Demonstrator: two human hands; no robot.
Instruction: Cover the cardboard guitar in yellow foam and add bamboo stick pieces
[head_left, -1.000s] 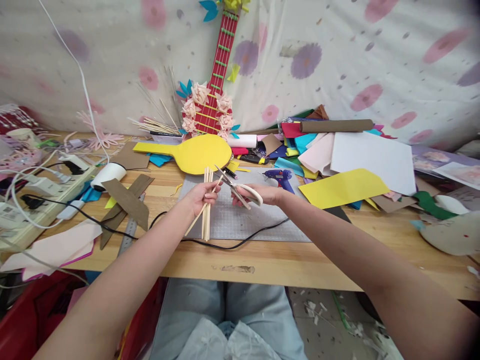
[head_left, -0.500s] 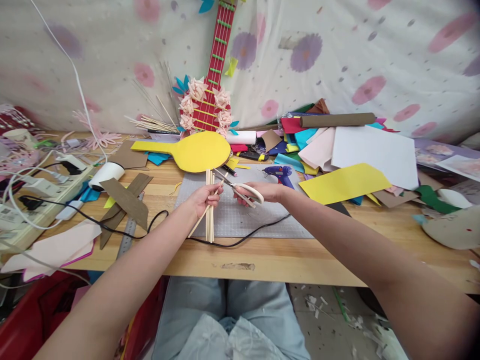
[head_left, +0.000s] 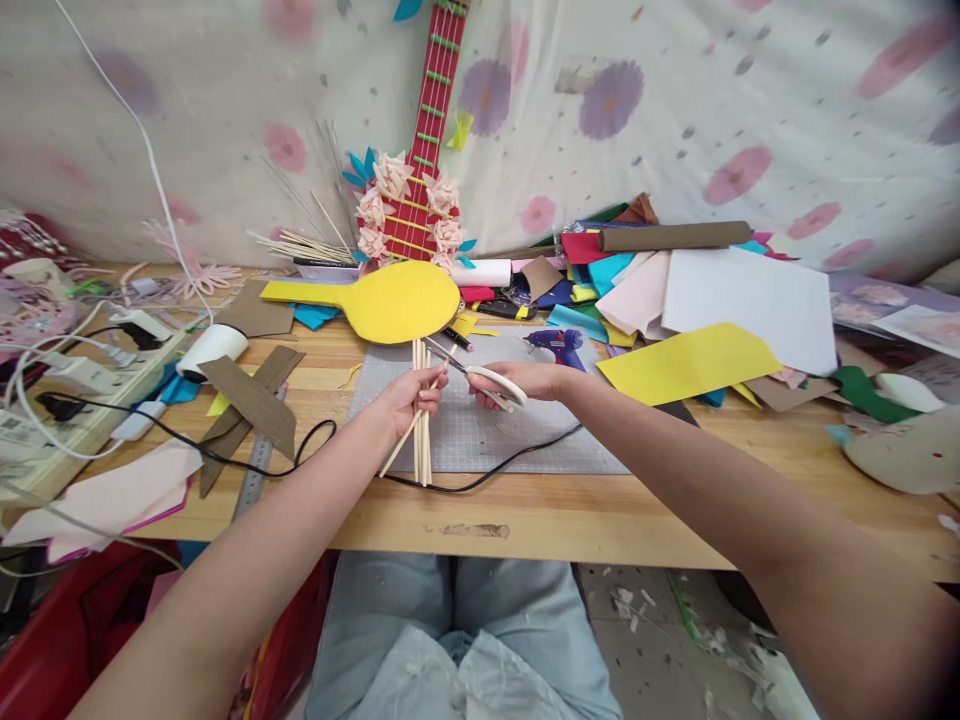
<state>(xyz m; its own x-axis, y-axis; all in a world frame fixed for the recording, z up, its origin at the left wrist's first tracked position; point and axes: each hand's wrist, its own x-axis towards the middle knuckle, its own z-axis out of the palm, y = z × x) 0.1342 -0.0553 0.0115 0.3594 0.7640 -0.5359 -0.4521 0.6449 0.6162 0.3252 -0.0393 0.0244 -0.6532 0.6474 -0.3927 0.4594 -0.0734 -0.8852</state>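
Wrapped round a bundle of thin wooden sticks (head_left: 422, 450), my left hand (head_left: 415, 395) keeps them nearly upright, with one stick slanting across the rest. My right hand (head_left: 510, 385) holds a pair of scissors (head_left: 499, 382) with pale handles. The blades point left and reach the upper part of the sticks, close to my left fingertips. Whether a stick lies between the blades I cannot make out. Both hands are above a grey cutting mat (head_left: 480, 445). Just beyond them is a yellow paddle-shaped piece (head_left: 401, 303) with its narrow end to the left.
A purple glue gun (head_left: 556, 345) lies on the mat. Its black cord (head_left: 480, 487) runs along the front. Colourful sheets and a yellow sheet (head_left: 690, 365) cover the right side. Power strips (head_left: 97, 395) sit left. A red flower-trimmed guitar (head_left: 424, 190) leans at the back.
The scissors' handles have drawn closer together in my right hand. My left hand stays on the sticks almost unmoved, and the view has shifted very slightly.
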